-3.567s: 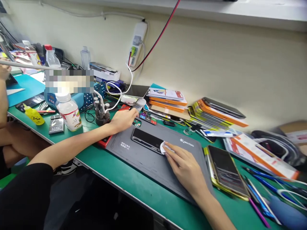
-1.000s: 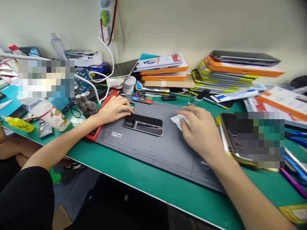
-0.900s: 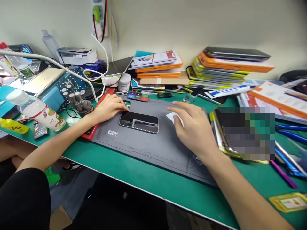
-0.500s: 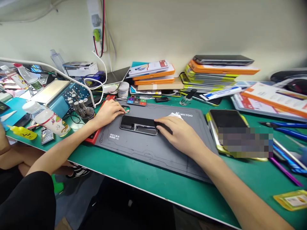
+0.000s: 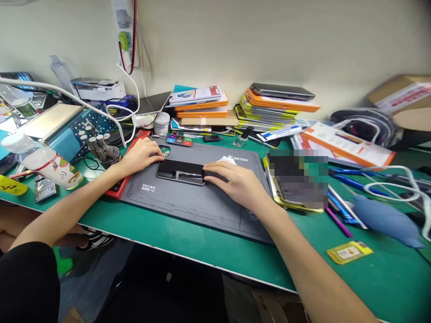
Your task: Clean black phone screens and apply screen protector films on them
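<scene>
A dark smartphone (image 5: 181, 172) lies face up on a grey work mat (image 5: 198, 204), its glass reflecting light. My right hand (image 5: 235, 181) grips the phone's right end, fingers at the far corner and thumb at the near one. By the far left corner of the phone, my left hand (image 5: 143, 154) rests with its fingers stretched out and loosely bent; I see nothing held in it. Its fingertips are close to the phone's edge, and actual contact is unclear. A crumpled white wipe (image 5: 228, 159) sits behind my right hand. Under my left wrist is a red phone-like case (image 5: 116, 188).
A drink bottle (image 5: 50, 163) and a screwdriver stand (image 5: 101, 150) are on the left. Stacked boxes (image 5: 279, 103) line the wall. To the right lie a dark panel in yellow-edged packaging (image 5: 296, 179), pliers (image 5: 350, 180), a blue air blower (image 5: 387, 220) and a yellow packet (image 5: 350, 252).
My view has turned to the right, bringing the air blower and a cardboard box into sight. Both hands keep nearly the same place around the phone.
</scene>
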A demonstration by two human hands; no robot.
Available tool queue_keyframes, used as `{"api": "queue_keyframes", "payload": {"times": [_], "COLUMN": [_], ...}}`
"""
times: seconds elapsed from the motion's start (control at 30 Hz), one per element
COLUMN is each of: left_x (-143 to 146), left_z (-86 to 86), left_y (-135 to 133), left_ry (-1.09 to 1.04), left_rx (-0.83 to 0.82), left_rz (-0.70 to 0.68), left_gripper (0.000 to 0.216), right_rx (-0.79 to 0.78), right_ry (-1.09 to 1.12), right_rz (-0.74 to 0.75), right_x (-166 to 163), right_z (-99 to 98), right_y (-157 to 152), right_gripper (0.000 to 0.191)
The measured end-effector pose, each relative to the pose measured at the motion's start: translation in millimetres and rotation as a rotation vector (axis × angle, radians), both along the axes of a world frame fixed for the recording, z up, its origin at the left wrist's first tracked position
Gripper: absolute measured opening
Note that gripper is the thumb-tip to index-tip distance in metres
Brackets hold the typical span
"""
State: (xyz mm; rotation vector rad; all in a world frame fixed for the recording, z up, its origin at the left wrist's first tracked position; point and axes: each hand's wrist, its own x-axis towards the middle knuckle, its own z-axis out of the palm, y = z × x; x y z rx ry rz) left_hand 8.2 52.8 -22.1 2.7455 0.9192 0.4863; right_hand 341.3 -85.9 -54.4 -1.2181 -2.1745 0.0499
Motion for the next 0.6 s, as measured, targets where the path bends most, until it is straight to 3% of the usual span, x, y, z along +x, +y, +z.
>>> {"api": "queue_keyframes", "payload": {"times": [0.6], "left_x": [0.7], "left_z": [-2.4], "left_y": [-2.2], "left_ry": [0.018], "left_rx": [0.039], "left_rz": [0.0], "left_gripper": [0.022], "right_rx": [0.092], "right_ry": [-0.128], "right_rz": [0.048], "right_x": [2.5], "right_z": [-1.9], "right_y": [-1.1], "right_gripper": [0.023]}}
